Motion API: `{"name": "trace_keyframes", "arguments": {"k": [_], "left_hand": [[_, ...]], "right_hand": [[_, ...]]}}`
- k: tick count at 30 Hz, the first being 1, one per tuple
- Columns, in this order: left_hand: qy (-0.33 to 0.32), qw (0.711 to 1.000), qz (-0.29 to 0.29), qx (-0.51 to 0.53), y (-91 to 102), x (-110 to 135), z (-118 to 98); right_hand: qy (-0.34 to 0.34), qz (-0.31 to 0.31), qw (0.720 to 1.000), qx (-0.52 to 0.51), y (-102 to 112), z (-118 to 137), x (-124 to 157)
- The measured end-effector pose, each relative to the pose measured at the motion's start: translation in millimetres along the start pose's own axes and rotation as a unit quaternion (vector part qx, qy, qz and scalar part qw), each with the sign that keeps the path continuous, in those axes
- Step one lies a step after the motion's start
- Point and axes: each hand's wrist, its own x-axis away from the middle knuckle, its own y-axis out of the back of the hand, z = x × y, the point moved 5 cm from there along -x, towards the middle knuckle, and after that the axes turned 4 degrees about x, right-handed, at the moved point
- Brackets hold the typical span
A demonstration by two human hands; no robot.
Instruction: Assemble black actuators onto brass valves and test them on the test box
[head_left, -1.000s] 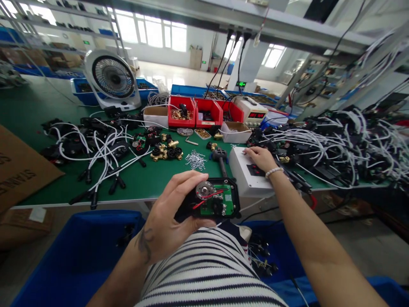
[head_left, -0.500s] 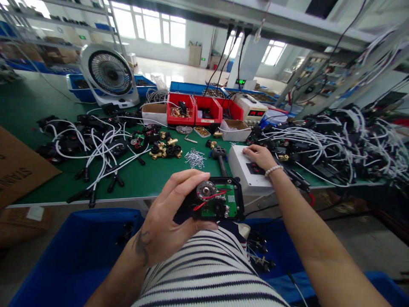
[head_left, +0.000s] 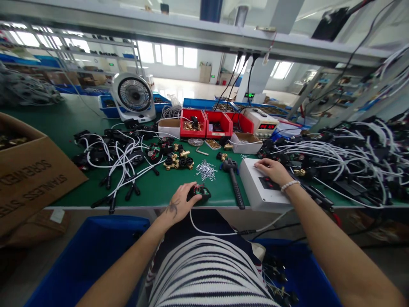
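My left hand (head_left: 180,202) grips a small black housing (head_left: 204,195) with a green circuit board inside, low at the front edge of the green table. A white cable runs from the housing toward a dark connector (head_left: 246,232) hanging below the table edge. My right hand (head_left: 274,171) rests on top of a white box (head_left: 254,181) with a dark panel, fingers stretched toward its far side. Between the two hands lies a black tool with a ribbed handle (head_left: 237,187). A pile of small metal clips (head_left: 206,169) sits just beyond the housing.
Brass fittings (head_left: 179,161) and black units with white cables (head_left: 123,149) lie on the left. More cabled units (head_left: 338,153) crowd the right. Red bins (head_left: 218,130), a power supply (head_left: 260,121) and a fan (head_left: 136,96) stand behind. A cardboard box (head_left: 38,170) is far left.
My left hand has lowered the housing away from me onto the table's front edge, where it was held up close. My right hand stays on the white box. The view has tilted up.
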Motion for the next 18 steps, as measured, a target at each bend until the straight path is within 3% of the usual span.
{"name": "trace_keyframes", "arguments": {"k": [4,8,11,15,18], "left_hand": [[0.004,0.998,-0.003,-0.070,18.5,-11,9],[0.054,0.979,-0.117,-0.160,60.1,-46,24],[0.099,0.961,-0.139,-0.216,76.8,-72,39],[0.124,0.951,-0.117,-0.256,75.0,-83,50],[0.121,0.949,-0.119,-0.266,73.1,-82,55]], "right_hand": [[0.007,0.007,1.000,-0.012,0,-1,0],[0.016,-0.004,1.000,-0.023,6,4,-1],[0.028,-0.039,0.998,-0.031,16,15,4],[0.057,-0.076,0.992,-0.082,16,45,42],[0.103,-0.023,0.972,-0.208,-9,77,87]]}}
